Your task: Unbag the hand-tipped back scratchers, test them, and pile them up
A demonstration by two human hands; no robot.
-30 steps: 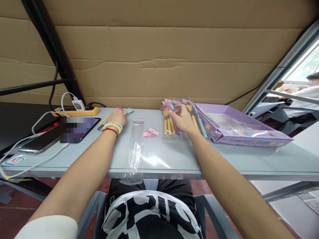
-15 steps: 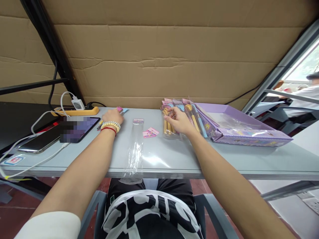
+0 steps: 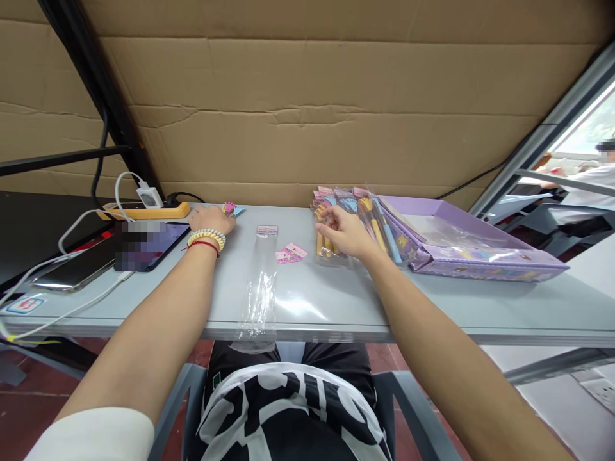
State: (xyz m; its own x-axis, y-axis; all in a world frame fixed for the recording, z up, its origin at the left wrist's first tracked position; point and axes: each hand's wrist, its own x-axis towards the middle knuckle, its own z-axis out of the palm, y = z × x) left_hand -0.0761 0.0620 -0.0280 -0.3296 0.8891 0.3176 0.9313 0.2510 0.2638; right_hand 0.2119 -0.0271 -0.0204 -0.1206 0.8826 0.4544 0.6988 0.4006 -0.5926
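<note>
My left hand (image 3: pixel 211 219) is at the back left of the desk, over slim pens with pink and blue hand-shaped tops (image 3: pixel 233 209). Its fingers are hidden behind its back, so its grip does not show. My right hand (image 3: pixel 346 230) rests on a row of pens in clear bags (image 3: pixel 379 234), thumb and fingers apart and slightly curved. Between the hands lies a long clear plastic bag (image 3: pixel 262 278) with a printed header, its lower end hanging over the front edge. Small pink printed cards (image 3: pixel 291 253) lie beside it.
At right, a purple open box (image 3: pixel 490 259) holds clear plastic. A tablet (image 3: pixel 161 246), a phone (image 3: pixel 77 262), white cables and an orange power strip (image 3: pixel 144 211) occupy the left. Cardboard (image 3: pixel 307 147) walls the back. Another person (image 3: pixel 593 182) sits far right.
My left hand has shifted slightly left and up over the slim pens. The right hand stays on the bagged pens, and the view has tilted a little.
</note>
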